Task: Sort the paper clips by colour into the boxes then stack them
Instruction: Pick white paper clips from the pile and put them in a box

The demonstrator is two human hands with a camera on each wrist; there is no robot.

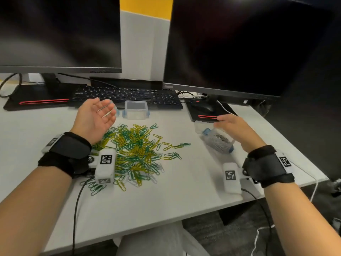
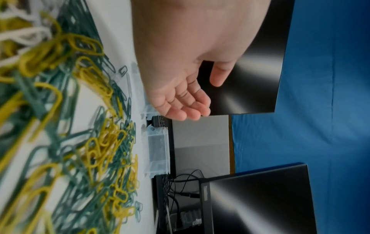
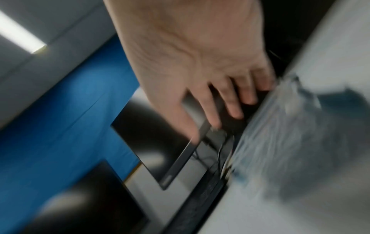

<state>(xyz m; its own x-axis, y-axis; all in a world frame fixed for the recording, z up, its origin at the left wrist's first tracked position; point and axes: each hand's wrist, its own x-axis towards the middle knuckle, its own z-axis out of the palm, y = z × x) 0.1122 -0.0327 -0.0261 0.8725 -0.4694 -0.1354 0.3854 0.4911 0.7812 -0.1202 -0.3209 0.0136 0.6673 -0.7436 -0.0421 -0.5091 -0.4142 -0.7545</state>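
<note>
A heap of green, yellow and white paper clips lies mid-table. My left hand hovers palm up at the heap's far left edge. Its fingers are relaxed, and a couple of thin pale clips seem to lie loose on them. An empty clear box with blue latches stands before the keyboard, and another is mostly hidden behind my left fingers. To the right, a clear box of silvery clips lies askew. My right hand is over it, fingers straight and blurred.
A black keyboard and two dark monitors line the back. A mouse sits on a monitor base at the right. Another clear box part lies beyond the filled box. The table edge is close on the right, and cables trail from both wrists.
</note>
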